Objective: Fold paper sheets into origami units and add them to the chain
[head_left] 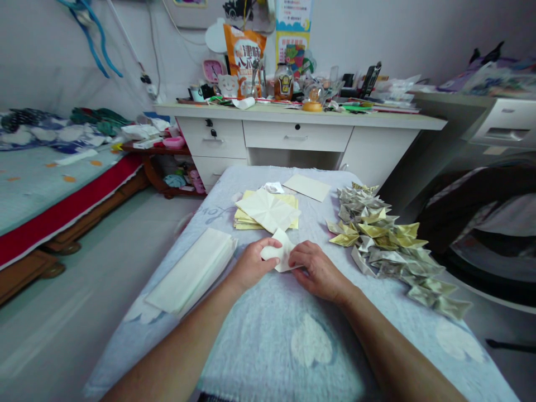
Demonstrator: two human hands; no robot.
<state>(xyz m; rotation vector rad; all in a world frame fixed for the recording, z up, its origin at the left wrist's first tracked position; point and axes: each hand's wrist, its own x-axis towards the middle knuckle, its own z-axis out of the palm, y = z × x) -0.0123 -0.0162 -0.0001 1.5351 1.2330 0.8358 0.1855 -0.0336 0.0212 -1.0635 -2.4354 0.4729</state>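
Observation:
Between my two hands is a small folded sheet of white paper [283, 245], held just above the cloth-covered table. My left hand [255, 259] pinches its left side between thumb and fingers. On the right edge, the fingers of my right hand [316, 268] are closed, their tips partly hidden. Right behind the hands, a creased white sheet [268, 209] rests on a stack of yellow paper [245, 221]. A long pile of white paper [195, 271] lies to the left. Rows of folded paper boats [387, 245], grey and yellow, spread along the right side.
A flat cream card [307, 187] lies at the table's far end. Beyond stands a white desk [297, 114] crowded with jars, a snack bag [246, 58] and papers. A bed [62, 178] is at the left, a washing machine [498, 134] at the right.

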